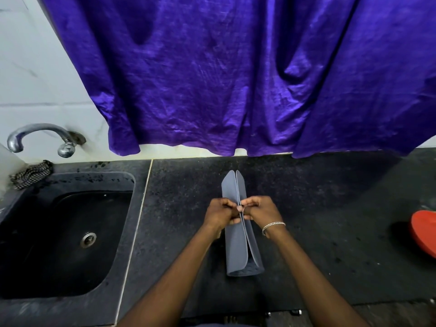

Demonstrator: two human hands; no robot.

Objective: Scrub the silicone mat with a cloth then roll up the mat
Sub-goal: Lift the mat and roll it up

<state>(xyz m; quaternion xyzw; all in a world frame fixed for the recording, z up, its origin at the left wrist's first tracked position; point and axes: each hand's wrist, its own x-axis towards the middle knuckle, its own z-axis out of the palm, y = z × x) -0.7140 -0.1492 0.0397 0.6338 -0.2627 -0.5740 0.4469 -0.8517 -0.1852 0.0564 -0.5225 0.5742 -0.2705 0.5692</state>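
The grey mat [236,251] lay lengthwise on the dark counter [330,208], running away from the person, folded so that its 2 long edges stood up and met along the middle. Both hands gripped it about halfway along. The left hand [219,214] pinched the raised edges from the left with curled fingers, and the right hand [259,211], a bracelet [273,226] on its wrist, pinched them from the right, so the 2 hands nearly touched across the seam. The far end of the mat stuck out past the hands and the near end lay below the wrists, open, showing the looped fold inside.

The counter stretched bare to the right of the mat as far as a red thing [424,234] cut off at the picture's right edge, well apart from the mat. To the left, a pale seam [139,220] divided the counter from the sink's slab. A purple curtain [236,79] hung over the wall behind, its hem just above the counter's back edge.

The sink [132,185] was dark, with its drain [88,240] showing in the bottom. A checked cloth [30,174] lay bunched on the sink's back left corner, below the tap [42,139]
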